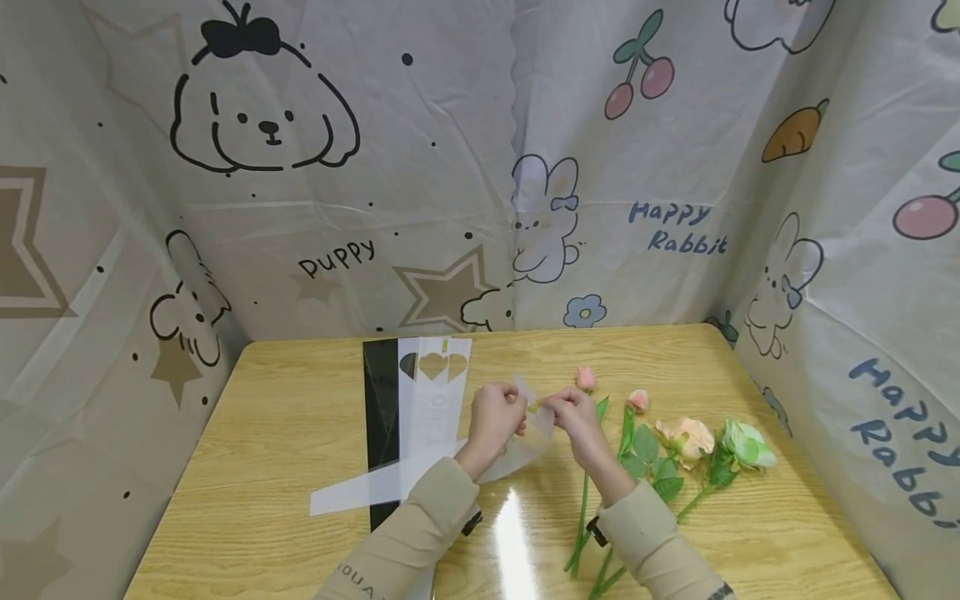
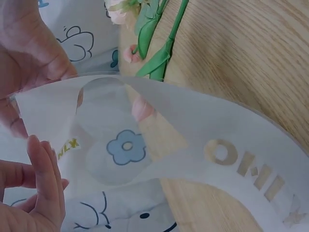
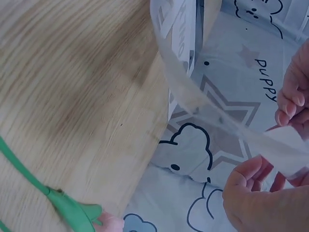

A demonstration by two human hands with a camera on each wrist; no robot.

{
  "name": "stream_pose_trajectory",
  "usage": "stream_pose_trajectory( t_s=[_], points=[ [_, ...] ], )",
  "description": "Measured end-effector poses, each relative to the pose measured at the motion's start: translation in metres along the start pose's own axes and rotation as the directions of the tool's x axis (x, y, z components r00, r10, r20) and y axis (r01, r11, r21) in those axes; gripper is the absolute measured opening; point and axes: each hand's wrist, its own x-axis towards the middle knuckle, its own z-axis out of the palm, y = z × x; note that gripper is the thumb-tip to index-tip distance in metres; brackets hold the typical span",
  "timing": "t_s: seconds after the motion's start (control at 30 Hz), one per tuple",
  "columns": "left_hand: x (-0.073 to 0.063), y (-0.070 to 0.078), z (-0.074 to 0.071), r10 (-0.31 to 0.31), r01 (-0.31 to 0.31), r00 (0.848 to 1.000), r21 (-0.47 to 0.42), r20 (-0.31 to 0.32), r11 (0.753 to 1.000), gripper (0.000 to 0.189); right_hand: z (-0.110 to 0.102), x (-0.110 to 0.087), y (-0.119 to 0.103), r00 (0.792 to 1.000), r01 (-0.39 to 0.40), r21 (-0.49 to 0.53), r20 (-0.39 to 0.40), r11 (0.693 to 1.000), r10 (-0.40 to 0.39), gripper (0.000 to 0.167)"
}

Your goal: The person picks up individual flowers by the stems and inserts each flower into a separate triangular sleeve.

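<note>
Both hands are raised over the middle of the table with a translucent white paper strip [image 1: 517, 457] between them. The strip curves, and in the left wrist view it shows a large rounded cut-out, cut-out letters [image 2: 251, 171] and a small yellow-green label [image 2: 68, 148] near its end. My left hand [image 1: 495, 417] pinches the strip close to that label. From the other side, my right hand [image 1: 573, 417] grips the end between thumb and fingers. In the right wrist view the right hand [image 3: 265, 193] sits below the left hand [image 3: 295, 94], fingertips at the white end.
Left of the hands lie a black sheet [image 1: 381, 392] and white strips with heart cut-outs [image 1: 431, 417]; another pale strip [image 1: 345, 493] crosses them. To the right are pink rosebuds [image 1: 586, 378], a peach rose [image 1: 686, 440] and a green rose [image 1: 748, 443]. A printed curtain [image 1: 450, 167] encloses the table.
</note>
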Motion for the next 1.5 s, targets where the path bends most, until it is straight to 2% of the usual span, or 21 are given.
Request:
stream_pose_trajectory(
  t_s=[0.07, 0.13, 0.23, 0.3, 0.37, 0.47, 0.53, 0.57, 0.63, 0.8, 0.97, 1.13, 1.3, 1.37, 1.5],
  points=[
    [0.0, -0.001, 0.0, -0.003, 0.003, 1.0, 0.008, 0.008, 1.0, 0.03, -0.002, 0.001, 0.001, 0.999, 0.036, -0.098, 0.012, 0.995, -0.034, 0.009],
    [-0.001, -0.001, 0.002, -0.006, 0.006, 1.0, 0.012, 0.021, 1.0, 0.031, -0.003, 0.002, 0.001, 0.995, 0.098, -0.248, 0.029, 0.964, -0.094, 0.006],
    [-0.002, -0.003, 0.004, 0.002, -0.004, 0.999, 0.032, 0.041, 0.999, 0.032, -0.003, 0.003, 0.0, 0.978, 0.205, -0.453, 0.075, 0.868, -0.192, 0.007],
    [-0.003, -0.003, 0.007, 0.013, -0.016, 0.998, 0.049, 0.056, 0.999, 0.031, -0.001, 0.003, -0.003, 0.969, 0.245, -0.55, 0.112, 0.799, -0.22, 0.009],
    [-0.003, -0.004, 0.009, 0.038, -0.043, 0.997, 0.084, 0.066, 0.996, 0.028, 0.0, 0.004, -0.006, 0.963, 0.27, -0.627, 0.152, 0.731, -0.224, 0.012],
    [-0.005, -0.004, 0.01, 0.088, -0.1, 0.992, 0.139, 0.09, 0.985, 0.022, 0.002, 0.006, -0.01, 0.963, 0.269, -0.722, 0.197, 0.638, -0.183, 0.016],
    [-0.006, -0.004, 0.01, 0.119, -0.136, 0.988, 0.177, 0.103, 0.975, 0.021, 0.003, 0.008, -0.012, 0.964, 0.264, -0.754, 0.22, 0.602, -0.148, 0.017],
    [-0.007, -0.004, 0.01, 0.129, -0.148, 0.985, 0.189, 0.112, 0.971, 0.021, 0.004, 0.009, -0.013, 0.966, 0.254, -0.76, 0.225, 0.598, -0.125, 0.017],
    [-0.008, -0.004, 0.01, 0.139, -0.163, 0.982, 0.209, 0.124, 0.964, 0.023, 0.005, 0.011, -0.013, 0.969, 0.231, -0.754, 0.237, 0.615, -0.074, 0.022],
    [-0.009, -0.007, 0.011, 0.154, -0.184, 0.979, 0.25, 0.137, 0.951, 0.028, 0.005, 0.02, -0.006, 0.967, 0.139, -0.679, 0.249, 0.72, 0.048, 0.032],
    [-0.009, -0.011, 0.013, 0.142, -0.178, 0.978, 0.258, 0.155, 0.949, 0.032, 0.004, 0.028, 0.009, 0.964, 0.049, -0.596, 0.24, 0.801, 0.119, 0.021],
    [-0.01, -0.013, 0.015, 0.151, -0.186, 0.978, 0.277, 0.142, 0.943, 0.034, 0.003, 0.031, 0.018, 0.949, -0.022, -0.482, 0.267, 0.876, 0.17, 0.014],
    [-0.011, -0.016, 0.016, 0.127, -0.153, 0.985, 0.266, 0.114, 0.952, 0.034, 0.004, 0.033, 0.024, 0.946, -0.053, -0.421, 0.268, 0.905, 0.18, 0.021],
    [-0.011, -0.016, 0.016, 0.116, -0.138, 0.989, 0.274, 0.095, 0.952, 0.035, 0.005, 0.034, 0.025, 0.949, -0.054, -0.42, 0.259, 0.906, 0.177, 0.026],
    [-0.011, -0.016, 0.017, 0.141, -0.151, 0.988, 0.326, 0.055, 0.933, 0.034, 0.007, 0.035, 0.028, 0.957, -0.055, -0.455, 0.229, 0.889, 0.176, 0.037]
  ],
)
